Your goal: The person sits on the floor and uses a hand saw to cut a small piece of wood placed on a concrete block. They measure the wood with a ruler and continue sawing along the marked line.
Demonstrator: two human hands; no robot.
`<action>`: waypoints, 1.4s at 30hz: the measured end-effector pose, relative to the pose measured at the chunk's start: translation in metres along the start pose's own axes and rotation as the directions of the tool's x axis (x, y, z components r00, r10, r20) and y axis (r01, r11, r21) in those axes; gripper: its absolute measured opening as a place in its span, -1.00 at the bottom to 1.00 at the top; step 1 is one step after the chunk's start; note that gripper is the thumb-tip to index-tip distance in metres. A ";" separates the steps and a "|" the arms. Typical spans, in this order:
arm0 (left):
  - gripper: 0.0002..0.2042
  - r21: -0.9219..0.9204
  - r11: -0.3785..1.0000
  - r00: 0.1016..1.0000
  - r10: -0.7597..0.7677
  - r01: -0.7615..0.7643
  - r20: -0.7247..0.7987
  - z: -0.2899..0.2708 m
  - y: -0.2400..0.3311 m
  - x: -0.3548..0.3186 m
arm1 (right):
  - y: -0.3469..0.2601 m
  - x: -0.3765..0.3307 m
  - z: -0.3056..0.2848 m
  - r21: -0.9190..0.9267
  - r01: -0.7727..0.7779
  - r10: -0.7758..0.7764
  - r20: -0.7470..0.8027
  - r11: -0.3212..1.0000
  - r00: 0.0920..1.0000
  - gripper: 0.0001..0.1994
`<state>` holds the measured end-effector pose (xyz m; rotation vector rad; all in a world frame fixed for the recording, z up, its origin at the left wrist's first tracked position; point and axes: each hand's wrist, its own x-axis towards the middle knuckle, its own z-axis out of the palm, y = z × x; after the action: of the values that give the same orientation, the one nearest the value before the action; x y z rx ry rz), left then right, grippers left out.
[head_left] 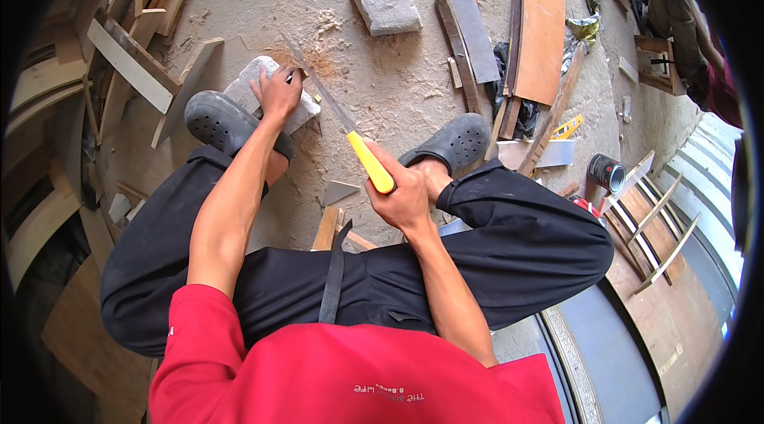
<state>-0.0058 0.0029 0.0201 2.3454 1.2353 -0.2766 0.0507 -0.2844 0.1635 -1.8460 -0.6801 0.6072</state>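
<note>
My right hand (404,197) clenches the handsaw (358,147), blade (318,87) angled forward-left beside my left hand (278,94), whose hold I can't tell.

The saw (352,137) pairs a grey blade (326,96) with a vivid yellow handle (368,160), black at its end. Left of the saw is a pale grey block (302,113); beyond it, a grey slab (386,6) carries a blue patch. Right of it lie an orange-brown board (541,34) and a slate-grey strip (468,18). Nearer than it come black trousers (517,241) and a red shirt (334,380) with pale lettering.
</note>
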 end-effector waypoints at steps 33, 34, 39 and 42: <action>-0.63 0.257 0.930 0.936 0.181 -0.262 0.301 0.017 -0.035 0.021 | 0.007 -0.008 -0.030 0.025 -0.047 0.044 0.117 0.999 0.992 -0.49; -0.64 0.251 0.923 0.935 0.218 -0.291 0.281 0.017 -0.033 0.020 | 0.005 -0.007 -0.029 0.009 -0.065 0.063 0.136 0.998 0.989 -0.49; -0.70 0.319 0.845 0.902 0.383 -0.429 0.198 0.025 -0.043 0.022 | -0.001 -0.005 -0.036 -0.025 -0.120 0.123 0.161 0.992 0.979 -0.48; -0.71 0.361 0.826 0.898 0.430 -0.433 0.092 0.039 -0.061 0.025 | -0.005 -0.007 -0.036 -0.023 -0.037 0.040 0.167 0.999 0.985 -0.48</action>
<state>-0.0404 0.0311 -0.0423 2.8682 0.6476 -0.3913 0.0696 -0.3107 0.1815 -1.8443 -0.7649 0.7899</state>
